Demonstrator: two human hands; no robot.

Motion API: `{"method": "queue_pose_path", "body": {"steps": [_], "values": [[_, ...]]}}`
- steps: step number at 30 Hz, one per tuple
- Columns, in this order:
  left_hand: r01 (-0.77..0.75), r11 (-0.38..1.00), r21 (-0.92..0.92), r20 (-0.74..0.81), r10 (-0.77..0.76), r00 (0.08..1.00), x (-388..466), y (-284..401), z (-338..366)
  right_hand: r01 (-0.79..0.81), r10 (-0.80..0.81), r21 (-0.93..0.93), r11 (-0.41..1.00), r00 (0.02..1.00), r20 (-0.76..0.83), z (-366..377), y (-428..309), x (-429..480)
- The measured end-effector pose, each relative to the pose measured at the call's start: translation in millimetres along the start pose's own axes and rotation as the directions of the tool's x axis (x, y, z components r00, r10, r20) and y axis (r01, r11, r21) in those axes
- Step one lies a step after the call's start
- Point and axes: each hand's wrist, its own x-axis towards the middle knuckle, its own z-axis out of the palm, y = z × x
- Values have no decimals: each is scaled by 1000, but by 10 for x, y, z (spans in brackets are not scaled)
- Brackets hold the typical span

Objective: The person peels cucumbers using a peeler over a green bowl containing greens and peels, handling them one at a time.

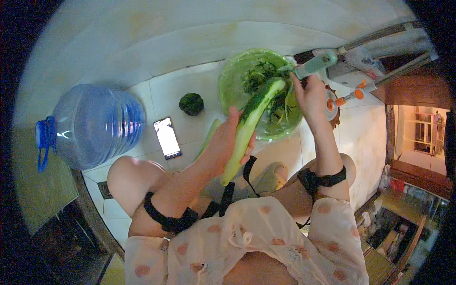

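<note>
A long, partly peeled cucumber (245,128) is gripped around its lower half by my left hand (228,139). Dark green skin still covers part of its upper end, while the rest is pale. My right hand (309,94) holds a pale green vegetable peeler (316,65) near the cucumber's far end, apart from it; the peeler's blade end is hard to make out. Below both is a green basin (226,89) lined with clear plastic film, with thin peelings (281,110) inside. A pale green length of vegetable (210,137) lies on the floor, partly hidden by my left forearm.
To the left, a big blue water jug (99,124) lies on its side. A phone (167,138) with a lit screen and a dark green round vegetable (191,104) rest on the tiles. Orange-and-clear plastic parts (343,99) and a metal rack (388,35) are at right.
</note>
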Motion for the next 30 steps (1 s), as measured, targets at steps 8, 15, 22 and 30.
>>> {"method": "queue_pose_path", "body": {"steps": [8,15,22,30], "values": [[69,971,-230,-24,-76,997,24,73,-62,-125,123,333,934,992,30,-95,-144,-58],[-63,994,-85,-71,57,996,17,7,17,-82,13,418,905,986,165,101,-449,-317],[8,986,-169,74,5,997,-26,36,-6,-152,156,49,987,982,-104,22,329,67],[-59,934,-351,-123,17,992,148,-25,-42,-156,130,528,835,988,88,-42,-312,-120]]}}
